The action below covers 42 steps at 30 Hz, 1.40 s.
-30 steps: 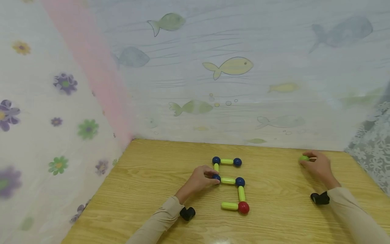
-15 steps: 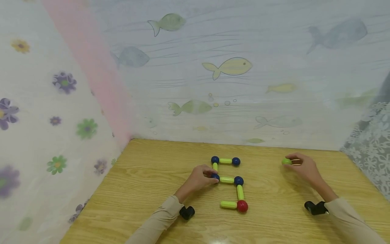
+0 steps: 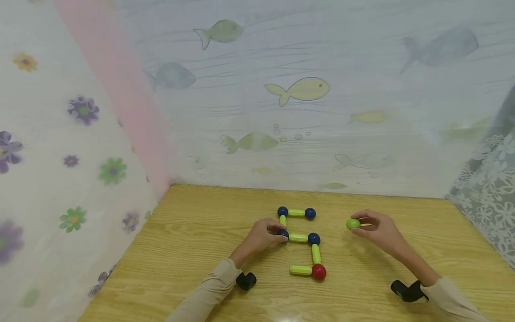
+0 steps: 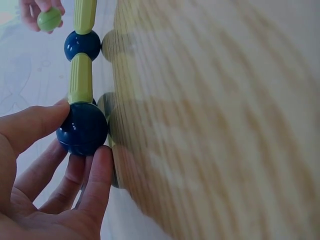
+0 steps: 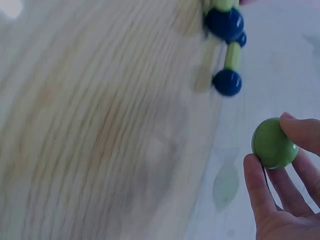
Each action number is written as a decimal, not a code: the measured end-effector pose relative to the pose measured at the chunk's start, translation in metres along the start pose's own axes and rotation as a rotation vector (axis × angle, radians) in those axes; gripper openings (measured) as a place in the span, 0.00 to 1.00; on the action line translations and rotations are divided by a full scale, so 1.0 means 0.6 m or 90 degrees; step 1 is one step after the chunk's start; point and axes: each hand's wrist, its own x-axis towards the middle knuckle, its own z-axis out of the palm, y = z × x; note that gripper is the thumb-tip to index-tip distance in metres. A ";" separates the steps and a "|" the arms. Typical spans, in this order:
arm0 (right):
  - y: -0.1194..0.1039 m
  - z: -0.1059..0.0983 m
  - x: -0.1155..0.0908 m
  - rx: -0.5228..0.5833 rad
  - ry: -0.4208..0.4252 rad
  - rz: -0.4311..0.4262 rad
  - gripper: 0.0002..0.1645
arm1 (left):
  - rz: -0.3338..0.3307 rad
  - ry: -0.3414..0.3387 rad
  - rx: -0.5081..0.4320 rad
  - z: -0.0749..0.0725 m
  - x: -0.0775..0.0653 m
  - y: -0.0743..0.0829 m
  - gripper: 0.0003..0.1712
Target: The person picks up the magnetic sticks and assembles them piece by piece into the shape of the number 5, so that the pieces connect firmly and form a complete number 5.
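Observation:
On the table lies a figure of yellow-green rods and balls, bent like an S. My left hand [image 3: 261, 235] pinches its middle-left blue ball [image 4: 82, 129] between thumb and fingers. From that ball one yellow-green rod [image 3: 298, 238] runs right to another blue ball [image 3: 314, 239]. Two more blue balls end the top rod [image 3: 296, 213]. At the lower right is a red ball [image 3: 319, 272], with a rod [image 3: 301, 270] pointing left from it, its left end bare. My right hand [image 3: 380, 230] holds a green ball [image 5: 274, 143] by its fingertips, right of the figure.
The wooden table [image 3: 193, 223] meets a fish-printed sheet [image 3: 241, 103] at its back edge. A flower-printed sheet [image 3: 88, 147] hangs along the left, and white lace [image 3: 495, 179] at the right. Each wrist carries a black camera, the left one [image 3: 246, 281] close to the table.
My right hand has carried the green ball leftward from the table's back right, nearer to the figure. The left hand has kept its grip on the blue ball.

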 end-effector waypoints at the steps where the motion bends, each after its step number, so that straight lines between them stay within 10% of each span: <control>1: -0.006 0.006 -0.001 0.008 -0.009 -0.004 0.17 | 0.000 0.000 0.000 0.000 0.000 0.000 0.15; 42: -0.103 0.148 -0.005 0.173 -0.191 0.015 0.20 | 0.003 0.001 0.000 0.001 0.002 -0.005 0.15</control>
